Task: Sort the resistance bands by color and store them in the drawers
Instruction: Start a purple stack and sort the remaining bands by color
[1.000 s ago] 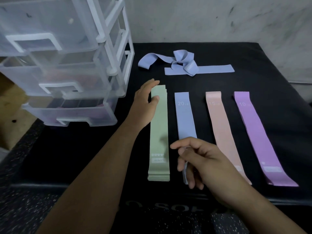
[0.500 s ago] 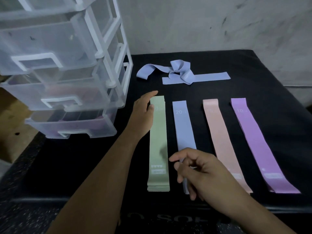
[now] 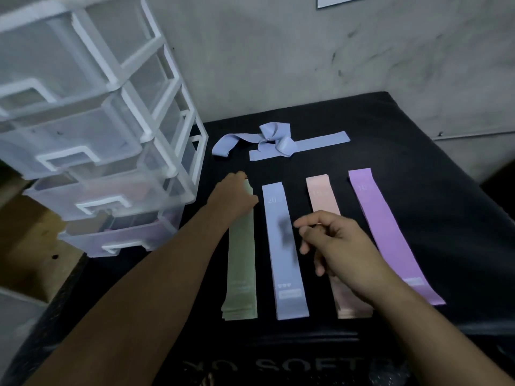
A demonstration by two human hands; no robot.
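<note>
With the left hand (image 3: 234, 197) laid over the far end of the green band stack (image 3: 242, 260), toward the left edge of the bench (image 3: 418, 190), its grip hidden, and the right hand (image 3: 334, 243) loosely curled and empty, pinch every layer together before lifting toward the drawers (image 3: 111, 207)

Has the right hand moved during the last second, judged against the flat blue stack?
Yes. The right hand moved right: it covered the near end of the flat blue stack; now it hovers over the pink stack.
</note>
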